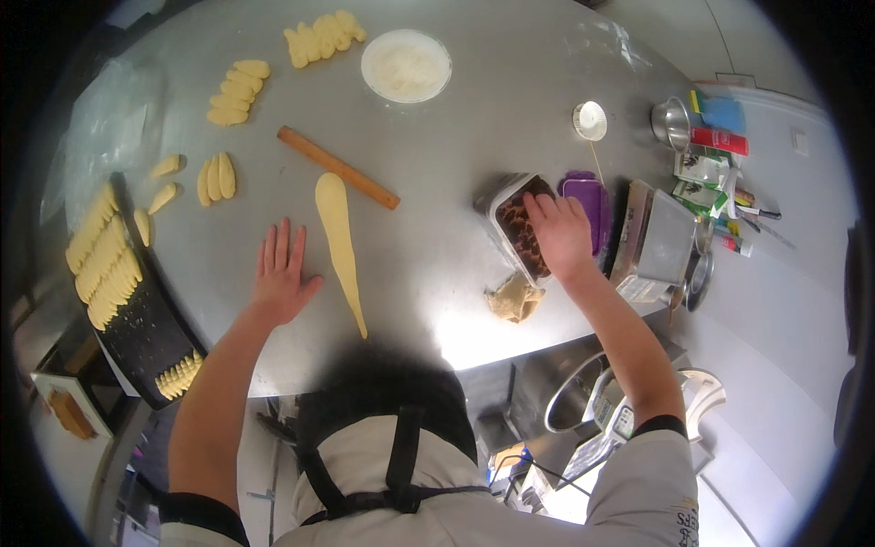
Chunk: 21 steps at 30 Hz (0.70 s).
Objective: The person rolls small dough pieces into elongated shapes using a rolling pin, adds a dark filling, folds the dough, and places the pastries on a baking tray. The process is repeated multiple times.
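Note:
A long flattened strip of dough [338, 236] lies on the metal table, wide at its far end and tapering towards me. Behind its wide end a wooden rolling pin [338, 168] rests at a slant. My left hand [281, 277] lies palm down on the table, left of the strip, fingers spread and holding nothing. My right hand [562, 232] reaches into a plastic container [509, 249] of brown filling [517, 225]; its fingertips touch the filling, and whether they pinch any is hidden. A beige cloth [515, 299] lies by the container's near end.
Dough pieces [236, 92] lie in groups at the far left, and rows of shaped dough fill part of a black tray [147, 314]. A bowl of flour [407, 66] stands at the back. Right are a purple lid [586, 205], a paper cup [589, 121] and a metal bowl [670, 124].

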{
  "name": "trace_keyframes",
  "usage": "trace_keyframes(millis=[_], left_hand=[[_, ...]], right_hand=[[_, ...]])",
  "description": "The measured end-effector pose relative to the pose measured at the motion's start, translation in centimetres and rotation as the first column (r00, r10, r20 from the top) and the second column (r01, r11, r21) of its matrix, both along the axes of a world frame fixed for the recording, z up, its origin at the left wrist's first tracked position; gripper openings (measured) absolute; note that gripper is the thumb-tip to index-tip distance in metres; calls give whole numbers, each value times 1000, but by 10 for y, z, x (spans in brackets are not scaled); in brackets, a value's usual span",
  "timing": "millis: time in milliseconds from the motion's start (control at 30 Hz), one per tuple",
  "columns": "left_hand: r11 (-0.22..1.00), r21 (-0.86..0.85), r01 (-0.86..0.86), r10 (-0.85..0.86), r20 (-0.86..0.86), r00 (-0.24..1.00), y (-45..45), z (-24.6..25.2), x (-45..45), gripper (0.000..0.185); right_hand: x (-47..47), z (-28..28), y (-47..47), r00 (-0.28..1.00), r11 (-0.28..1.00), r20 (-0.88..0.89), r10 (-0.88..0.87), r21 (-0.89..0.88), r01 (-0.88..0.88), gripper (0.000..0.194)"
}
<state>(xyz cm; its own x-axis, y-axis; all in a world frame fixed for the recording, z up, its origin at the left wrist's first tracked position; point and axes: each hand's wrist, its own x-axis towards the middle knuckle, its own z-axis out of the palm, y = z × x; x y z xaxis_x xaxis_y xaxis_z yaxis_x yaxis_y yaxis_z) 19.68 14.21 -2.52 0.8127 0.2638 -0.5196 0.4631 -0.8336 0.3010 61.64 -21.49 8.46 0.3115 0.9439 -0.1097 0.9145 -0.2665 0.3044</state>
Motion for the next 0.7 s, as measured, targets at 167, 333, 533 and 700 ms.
trace_keyframes(millis=[167,333,533,700], left_hand=[[999,-30,-14,14,-23,1000,2,6,3,109],[999,-46,-4,3,-18,1000,3,11,4,108],[999,-32,-7,5,-35,999,2,14,6,105],[1000,-29,-9,8,-48,999,3,12,5,107]], right_hand=[[2,-16,6,997,998,-58,-54,18,56,25],[13,-21,11,998,1000,-65,-4,13,5,11],[-2,-12,8,957,984,-242,-161,33,174,10],[-14,-27,6,961,981,-197,-194,-36,190,17]])
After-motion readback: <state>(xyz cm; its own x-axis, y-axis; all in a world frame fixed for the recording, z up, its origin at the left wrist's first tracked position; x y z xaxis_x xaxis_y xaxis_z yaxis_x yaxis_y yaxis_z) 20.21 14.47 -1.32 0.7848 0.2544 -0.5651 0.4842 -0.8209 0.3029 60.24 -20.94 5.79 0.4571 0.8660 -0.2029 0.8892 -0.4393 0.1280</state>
